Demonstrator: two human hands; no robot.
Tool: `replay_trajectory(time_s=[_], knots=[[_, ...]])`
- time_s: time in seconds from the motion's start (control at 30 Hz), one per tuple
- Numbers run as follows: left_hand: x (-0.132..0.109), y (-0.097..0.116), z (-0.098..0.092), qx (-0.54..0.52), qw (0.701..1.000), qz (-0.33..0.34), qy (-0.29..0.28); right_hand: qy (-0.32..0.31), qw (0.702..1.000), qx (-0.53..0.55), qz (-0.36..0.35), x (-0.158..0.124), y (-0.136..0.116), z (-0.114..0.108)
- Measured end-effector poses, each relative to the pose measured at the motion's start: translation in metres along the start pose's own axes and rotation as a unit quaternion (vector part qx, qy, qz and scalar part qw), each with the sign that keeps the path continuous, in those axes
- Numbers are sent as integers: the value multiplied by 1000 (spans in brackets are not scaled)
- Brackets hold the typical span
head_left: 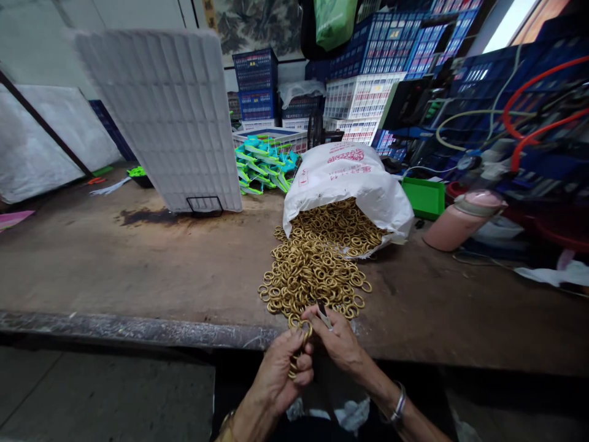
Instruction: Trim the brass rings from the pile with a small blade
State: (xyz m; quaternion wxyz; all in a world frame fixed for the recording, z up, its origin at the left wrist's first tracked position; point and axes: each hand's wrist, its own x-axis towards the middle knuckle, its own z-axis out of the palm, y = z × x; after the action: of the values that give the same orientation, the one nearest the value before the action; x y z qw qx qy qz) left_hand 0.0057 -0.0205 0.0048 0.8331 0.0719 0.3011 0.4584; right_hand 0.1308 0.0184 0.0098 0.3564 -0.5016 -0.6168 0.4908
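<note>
My left hand [281, 367] is closed around several gold-coloured rings, just off the table's front edge. One ring [308, 331] stands up between its thumb and forefinger, and others show under the curled fingers. Close beside it, my right hand [341, 345] grips a small knife [324, 314] with a dark tip and a pale part by the thumb. Its fingertips are near the raised ring; whether they touch it I cannot tell. Right behind both hands lies a pile of gold-coloured rings [313, 273], spilling from the mouth of a white sack [340, 175].
On the wooden table [138, 270] a white ribbed panel [170, 123] stands upright at left. Green and turquoise pieces [264, 164] are heaped behind. A pink bottle [464, 220] and green tray [423, 197] sit at right. Stacked crates [363, 95] line the back.
</note>
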Motion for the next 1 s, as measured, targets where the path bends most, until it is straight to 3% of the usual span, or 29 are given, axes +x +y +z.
replay_trajectory(time_s=[0.37,0.57,0.67,0.8,1.0], knots=[[-5,-4,-1,130,989,72,21,-15,1000,25,-2,-1,6,-1],[-6,-6,-4,134,987,82,17,-17,1000,-1,-20,-2,1,-2],[-4,-5,-5,95,994,57,16,-14,999,-22,-33,-1,1,-2],[1,1,-6,-36,999,-25,11,-3,992,-107,-66,-3,7,-1],[5,7,-6,-154,985,-75,16,-22,947,-294,-127,-11,19,2]])
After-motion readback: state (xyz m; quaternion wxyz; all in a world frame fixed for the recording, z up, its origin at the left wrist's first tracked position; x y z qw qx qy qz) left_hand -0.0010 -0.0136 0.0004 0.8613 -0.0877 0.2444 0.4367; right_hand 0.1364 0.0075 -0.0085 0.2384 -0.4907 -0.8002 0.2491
